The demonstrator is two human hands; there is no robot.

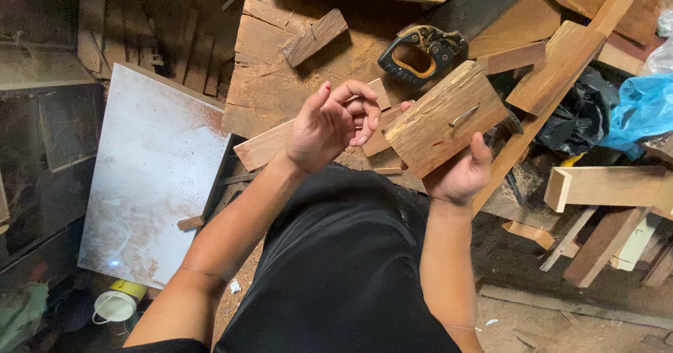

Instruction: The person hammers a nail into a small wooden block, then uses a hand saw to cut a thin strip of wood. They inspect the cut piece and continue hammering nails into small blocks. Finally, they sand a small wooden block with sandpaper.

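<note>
Wood block [442, 118], rough-sawn, one bent nail [464, 116] lying on its top face: held tilted above the desk [270, 86], cupped from below in the right hand [459, 174], thumb over the near edge. Left hand [329, 125]: just beside the block, fingers curled loosely, pinching nothing visible. Step judged: nail being handled on the block; the next move calls for a firm hold and a tool, the handsaw [424, 53] lying nearest.

Black shorts, bare forearms, red-painted thumbnail on the left hand [329, 125].
</note>
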